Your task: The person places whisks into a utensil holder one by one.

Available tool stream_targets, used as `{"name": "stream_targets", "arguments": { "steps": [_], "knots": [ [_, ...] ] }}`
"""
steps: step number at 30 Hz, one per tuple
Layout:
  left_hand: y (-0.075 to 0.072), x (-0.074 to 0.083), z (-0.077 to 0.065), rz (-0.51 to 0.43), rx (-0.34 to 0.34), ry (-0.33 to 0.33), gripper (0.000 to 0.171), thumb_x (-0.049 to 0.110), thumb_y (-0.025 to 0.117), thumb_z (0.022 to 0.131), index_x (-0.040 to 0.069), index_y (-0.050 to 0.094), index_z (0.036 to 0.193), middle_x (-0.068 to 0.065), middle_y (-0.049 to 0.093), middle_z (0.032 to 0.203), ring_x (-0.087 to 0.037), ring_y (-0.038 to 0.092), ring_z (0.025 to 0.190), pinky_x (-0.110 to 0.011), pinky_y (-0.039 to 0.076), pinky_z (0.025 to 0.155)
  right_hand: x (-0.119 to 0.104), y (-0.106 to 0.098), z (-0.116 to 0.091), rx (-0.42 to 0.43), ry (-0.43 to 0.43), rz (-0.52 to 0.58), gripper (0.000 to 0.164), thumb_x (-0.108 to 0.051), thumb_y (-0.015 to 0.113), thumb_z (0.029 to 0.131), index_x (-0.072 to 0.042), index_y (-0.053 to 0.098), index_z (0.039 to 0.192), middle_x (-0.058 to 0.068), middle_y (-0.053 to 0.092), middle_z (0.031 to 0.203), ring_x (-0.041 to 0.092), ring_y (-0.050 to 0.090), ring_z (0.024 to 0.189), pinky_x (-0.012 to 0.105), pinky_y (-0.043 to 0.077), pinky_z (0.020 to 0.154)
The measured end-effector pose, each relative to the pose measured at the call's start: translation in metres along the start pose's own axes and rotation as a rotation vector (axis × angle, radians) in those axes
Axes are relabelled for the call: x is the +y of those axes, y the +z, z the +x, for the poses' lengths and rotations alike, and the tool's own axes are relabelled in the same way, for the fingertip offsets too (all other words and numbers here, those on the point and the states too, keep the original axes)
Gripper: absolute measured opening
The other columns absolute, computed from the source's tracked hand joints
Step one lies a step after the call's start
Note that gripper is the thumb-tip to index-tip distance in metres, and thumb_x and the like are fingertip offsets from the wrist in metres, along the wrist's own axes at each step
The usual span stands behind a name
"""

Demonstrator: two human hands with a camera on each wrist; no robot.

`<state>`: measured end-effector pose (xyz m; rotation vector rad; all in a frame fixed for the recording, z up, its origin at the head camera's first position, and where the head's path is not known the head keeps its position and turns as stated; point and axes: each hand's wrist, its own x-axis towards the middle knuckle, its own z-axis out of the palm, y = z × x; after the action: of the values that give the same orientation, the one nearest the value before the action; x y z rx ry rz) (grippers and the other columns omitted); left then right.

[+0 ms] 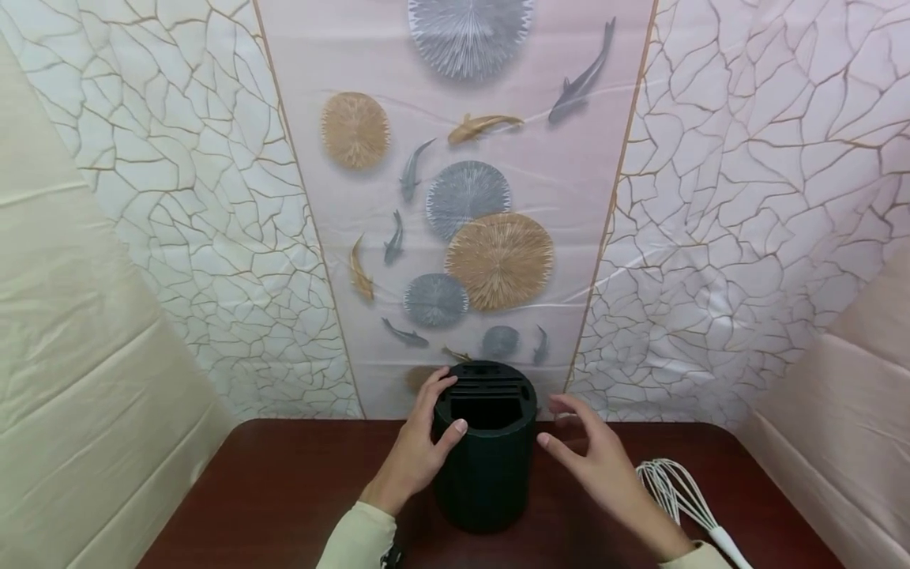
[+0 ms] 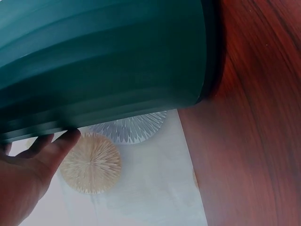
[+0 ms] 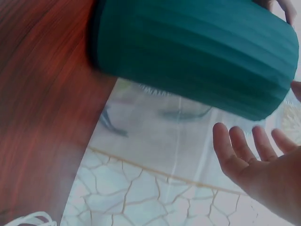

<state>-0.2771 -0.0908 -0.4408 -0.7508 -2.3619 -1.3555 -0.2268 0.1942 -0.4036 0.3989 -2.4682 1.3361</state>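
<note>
Behind the worktop (image 1: 284,494) hangs a pale cloth (image 1: 718,182) with gold crackle lines at the sides and, in a central panel, fish and round leaves in gold and grey. The worktop is dark reddish wood with visible grain.

The holder (image 1: 485,482), a dark green ribbed cylinder, stands upright on the worktop between the two hands. Its top has a wide rectangular opening towards the person and narrow slots behind that.

Left of the holder, the left hand (image 1: 412,454) reaches up from a pale sleeve (image 1: 359,537) and grips the holder near its top: the thumb lies at the front of the rim, while the fingers curve round the side towards the back.

Right of the holder, the right hand (image 1: 597,462) is raised with its palm facing the holder, thumb and fingers spread apart and softly bent, holding nothing. Its fingers are clear of the holder; whether the thumb touches it, I cannot tell.

Further right of the holder, beyond the right forearm, lies a white whisk (image 1: 722,544), wires pointing away from the person.
</note>
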Motion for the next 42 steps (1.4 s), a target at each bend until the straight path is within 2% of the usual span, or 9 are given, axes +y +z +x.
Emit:
{"name": "stream_targets", "arguments": {
  "steps": [6, 12, 18, 24, 28, 32, 35, 39, 42],
  "knots": [
    [0.001, 0.001, 0.0, -0.006, 0.01, 0.002, 0.063, 0.042, 0.059, 0.108, 0.029, 0.034, 0.164, 0.006, 0.019, 0.175, -0.025, 0.026, 0.158, -0.068, 0.033, 0.116, 0.009, -0.022, -0.008, 0.077, -0.058, -0.077, 0.042, -0.018, 0.079, 0.097, -0.011, 0.064, 0.137, 0.001, 0.071, 0.104, 0.008, 0.067, 0.091, 0.027, 0.057, 0.077],
    [-0.002, 0.003, 0.002, -0.011, 0.011, 0.003, 0.063, 0.044, 0.058, 0.108, 0.029, 0.033, 0.164, 0.01, 0.018, 0.175, -0.025, 0.025, 0.159, -0.068, 0.033, 0.116, 0.018, -0.051, -0.012, 0.109, -0.078, -0.124, 0.039, -0.015, 0.077, 0.098, -0.01, 0.065, 0.134, -0.004, 0.073, 0.097, 0.003, 0.067, 0.081, 0.024, 0.053, 0.069],
    [-0.007, 0.003, 0.002, -0.006, 0.027, 0.003, 0.064, 0.043, 0.059, 0.107, 0.027, 0.035, 0.164, 0.01, 0.019, 0.175, -0.025, 0.026, 0.158, -0.067, 0.033, 0.117, 0.028, -0.072, -0.014, 0.053, 0.024, -0.275, 0.036, -0.026, 0.078, 0.098, -0.011, 0.068, 0.129, -0.005, 0.073, 0.097, 0.004, 0.069, 0.083, 0.027, 0.052, 0.07],
    [-0.006, 0.002, 0.003, -0.004, 0.031, 0.012, 0.064, 0.044, 0.06, 0.107, 0.027, 0.036, 0.163, 0.006, 0.02, 0.175, -0.024, 0.025, 0.158, -0.067, 0.032, 0.118, 0.05, -0.082, -0.027, -0.019, 0.097, -0.362, 0.03, -0.024, 0.077, 0.099, -0.008, 0.069, 0.122, -0.002, 0.074, 0.097, 0.018, 0.071, 0.085, 0.033, 0.053, 0.07],
    [-0.004, 0.001, 0.002, -0.012, 0.02, 0.011, 0.063, 0.042, 0.06, 0.107, 0.028, 0.035, 0.163, 0.005, 0.02, 0.175, -0.024, 0.024, 0.159, -0.067, 0.031, 0.118, 0.072, -0.086, -0.041, -0.011, 0.093, -0.409, 0.021, -0.015, 0.076, 0.098, -0.009, 0.071, 0.117, -0.003, 0.074, 0.093, 0.009, 0.067, 0.081, 0.032, 0.051, 0.068],
    [-0.004, 0.002, 0.002, -0.019, 0.007, 0.005, 0.063, 0.043, 0.059, 0.107, 0.028, 0.035, 0.163, 0.003, 0.02, 0.175, -0.025, 0.024, 0.159, -0.068, 0.032, 0.117, 0.092, -0.088, -0.053, -0.01, 0.127, -0.429, 0.024, -0.01, 0.078, 0.094, -0.006, 0.07, 0.117, -0.004, 0.072, 0.09, 0.0, 0.061, 0.077, 0.03, 0.049, 0.066],
    [-0.005, 0.003, 0.002, -0.015, 0.004, 0.003, 0.063, 0.043, 0.059, 0.107, 0.029, 0.035, 0.163, 0.003, 0.02, 0.175, -0.026, 0.026, 0.158, -0.068, 0.034, 0.116, 0.102, -0.09, -0.057, -0.064, 0.196, -0.44, 0.031, -0.009, 0.079, 0.093, -0.002, 0.067, 0.12, -0.001, 0.072, 0.092, 0.009, 0.065, 0.081, 0.034, 0.05, 0.068],
    [-0.005, 0.003, 0.003, -0.006, -0.005, -0.003, 0.063, 0.043, 0.059, 0.108, 0.033, 0.033, 0.164, 0.005, 0.018, 0.176, -0.026, 0.027, 0.158, -0.069, 0.036, 0.114, 0.113, -0.095, -0.062, -0.163, 0.307, -0.507, 0.036, -0.02, 0.079, 0.094, 0.0, 0.064, 0.119, 0.006, 0.073, 0.096, 0.027, 0.07, 0.087, 0.049, 0.053, 0.071],
    [-0.004, 0.003, 0.003, -0.009, -0.018, -0.011, 0.063, 0.043, 0.058, 0.108, 0.035, 0.032, 0.164, 0.007, 0.017, 0.176, -0.023, 0.025, 0.159, -0.068, 0.036, 0.115, 0.12, -0.098, -0.067, -0.232, 0.376, -0.559, 0.04, -0.032, 0.081, 0.093, -0.001, 0.061, 0.111, 0.004, 0.07, 0.091, 0.027, 0.068, 0.083, 0.054, 0.052, 0.069]
  ]
}}
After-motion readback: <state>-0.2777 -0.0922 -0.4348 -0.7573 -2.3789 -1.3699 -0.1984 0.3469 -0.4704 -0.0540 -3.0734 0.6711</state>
